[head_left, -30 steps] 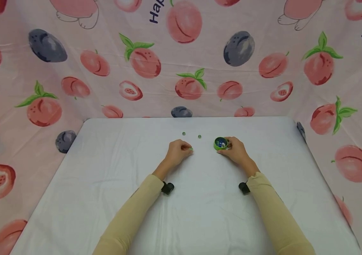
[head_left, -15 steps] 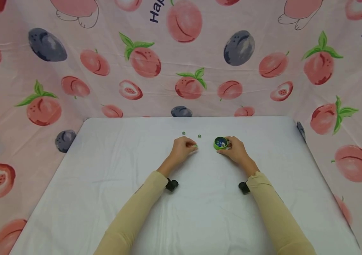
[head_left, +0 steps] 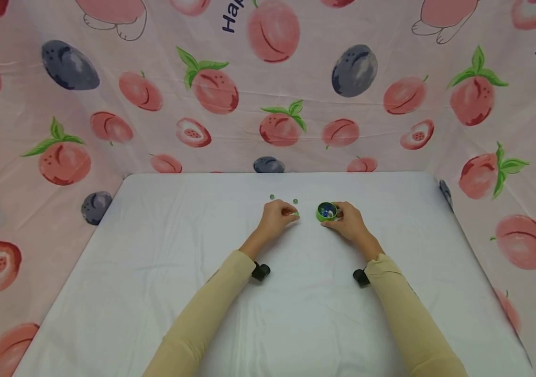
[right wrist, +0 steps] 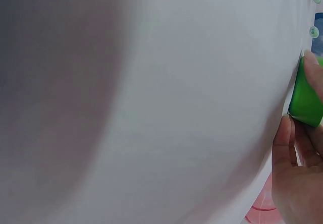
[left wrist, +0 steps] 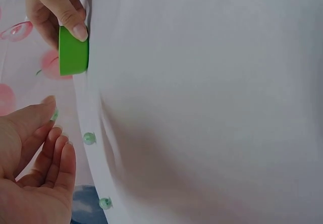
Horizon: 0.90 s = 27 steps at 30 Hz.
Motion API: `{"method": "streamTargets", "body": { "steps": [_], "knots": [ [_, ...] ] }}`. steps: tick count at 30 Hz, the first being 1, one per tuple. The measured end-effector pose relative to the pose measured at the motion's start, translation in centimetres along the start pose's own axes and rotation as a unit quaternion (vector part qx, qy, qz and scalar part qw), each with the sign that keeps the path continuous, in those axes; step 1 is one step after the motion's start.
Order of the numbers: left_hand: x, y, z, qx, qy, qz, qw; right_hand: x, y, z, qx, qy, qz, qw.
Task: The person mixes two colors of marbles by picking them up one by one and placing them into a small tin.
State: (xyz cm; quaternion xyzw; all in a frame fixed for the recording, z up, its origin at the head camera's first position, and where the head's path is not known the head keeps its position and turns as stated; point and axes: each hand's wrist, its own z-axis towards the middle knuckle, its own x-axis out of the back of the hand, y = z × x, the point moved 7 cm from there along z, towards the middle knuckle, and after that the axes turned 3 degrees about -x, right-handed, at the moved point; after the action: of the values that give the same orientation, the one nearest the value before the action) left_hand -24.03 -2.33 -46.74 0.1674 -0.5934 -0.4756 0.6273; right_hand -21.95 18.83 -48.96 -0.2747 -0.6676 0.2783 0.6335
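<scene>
My left hand (head_left: 274,217) pinches a small green marble (left wrist: 55,115) between thumb and forefinger, a short way left of a green cup (left wrist: 73,55). The other fingers of that hand are loosely bent. Around the side of the cup, my right hand (head_left: 350,222) keeps its thumb and fingers; the cup stands upright on the table. Inside its dark interior lie several shiny blue and clear marbles (head_left: 328,212), partly hidden by the wall. Two more green marbles rest on the table beyond my left hand, one farther left (head_left: 272,197) and one nearer the cup (head_left: 295,201).
A white cloth covers the table (head_left: 315,314), with slight creases. Behind it and along both sides hangs a pink curtain (head_left: 154,68) printed with peaches and dark fruit. Each wrist wears a small black camera, such as the left wrist camera (head_left: 261,272).
My left hand has moved right and slightly away from me with the pinched marble, closer to the cup. The right hand and cup have stayed in place.
</scene>
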Motion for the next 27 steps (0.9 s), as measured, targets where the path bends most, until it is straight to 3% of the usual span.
{"method": "streamTargets", "body": {
  "steps": [14,27],
  "knots": [
    [-1.3,1.3,0.7,0.004,-0.007,-0.021,0.9998,-0.2,0.3,0.0,-0.008,-0.004,0.003,1.0],
    [-2.5,1.8,1.5,-0.01,-0.013,-0.008,0.9998,-0.2,0.3,0.1,-0.008,-0.004,0.008,1.0]
  ]
}}
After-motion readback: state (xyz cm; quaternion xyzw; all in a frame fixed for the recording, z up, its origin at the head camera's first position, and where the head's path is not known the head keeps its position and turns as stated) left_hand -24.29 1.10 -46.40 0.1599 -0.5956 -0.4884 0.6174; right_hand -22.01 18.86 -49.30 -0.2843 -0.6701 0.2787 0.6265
